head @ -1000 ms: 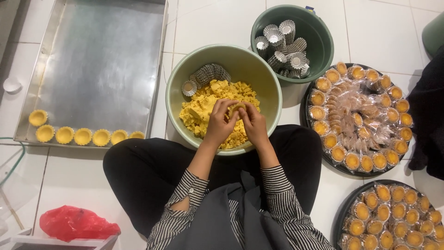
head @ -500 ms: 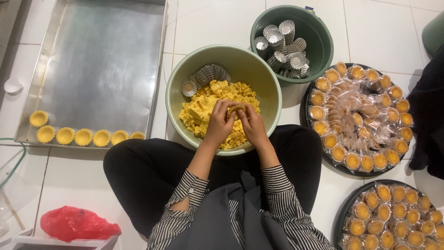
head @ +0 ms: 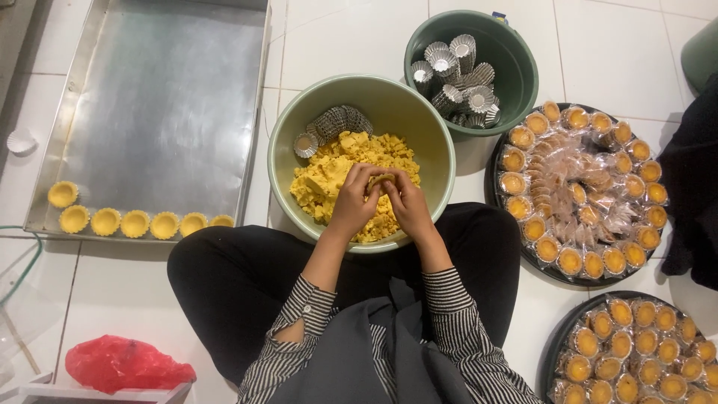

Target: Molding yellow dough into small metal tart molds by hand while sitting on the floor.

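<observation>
A person is sitting cross-legged on the white tiled floor [head: 351, 37], and both hands are working over a pale green bowl [head: 419, 123] that is resting just in front of the knees. The left hand [head: 355, 200] and the right hand [head: 407, 200] are meeting fingertip to fingertip above a heap of crumbly yellow dough [head: 329, 176] — each grip is curling inward and seems to be pinching a small piece of that dough between them, though the piece itself is mostly hidden by the fingers. At the far side of the bowl a short stack of fluted metal tart moulds [head: 340, 120] is lying against the wall, touching the dough.

Beyond the bowl and to its right, a dark green bucket [head: 516, 75] is holding more loose silver moulds [head: 456, 78]. To the left a large steel baking tray [head: 157, 97] is lying flat on the floor, with a row of yellow pastry shells [head: 134, 223] sitting along its near edge. On the right, two round black trays are carrying wrapped yellow tarts — one [head: 576, 191] beside the bowl, the other [head: 636, 348] nearer the person. A crumpled red plastic bag [head: 123, 363] is lying by the left knee.
</observation>
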